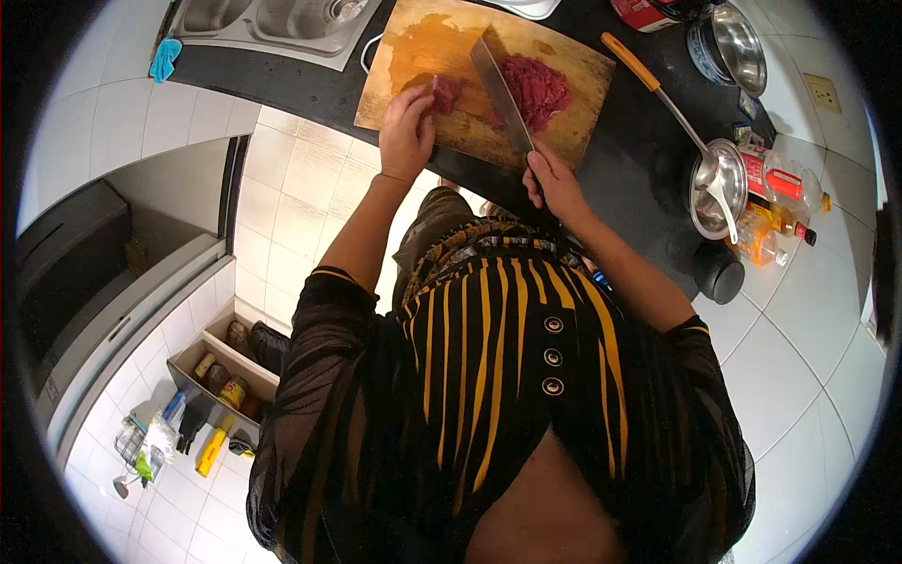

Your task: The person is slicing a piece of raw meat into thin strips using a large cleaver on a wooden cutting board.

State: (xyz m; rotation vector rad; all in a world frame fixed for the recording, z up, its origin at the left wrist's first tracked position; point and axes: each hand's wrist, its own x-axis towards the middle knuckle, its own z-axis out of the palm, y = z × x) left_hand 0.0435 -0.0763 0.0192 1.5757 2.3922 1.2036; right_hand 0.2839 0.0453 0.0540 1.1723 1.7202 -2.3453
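Observation:
A wooden cutting board (pixel 416 53) lies on the black countertop, stained dark by moisture in places. My left hand (pixel 409 130) is at the board's near left part, its fingertips against a small chunk of raw red meat (pixel 445 94). In my right hand (pixel 553 180), near the board's front edge, is the handle of a cleaver (pixel 502 92). Its broad metal blade slants up and left across the board, between the chunk and a pile of cut raw meat (pixel 539 90). The blade's lower part is beside the pile's left edge.
A steel double sink (pixel 296 42) is at upper left, with a blue cloth (pixel 165 59) at the counter's corner. To the right are an orange-handled ladle (pixel 669 106), a steel bowl (pixel 736 204), stacked bowls (pixel 740 53), plastic bottles (pixel 789 183) and a black lidded jar (pixel 726 282).

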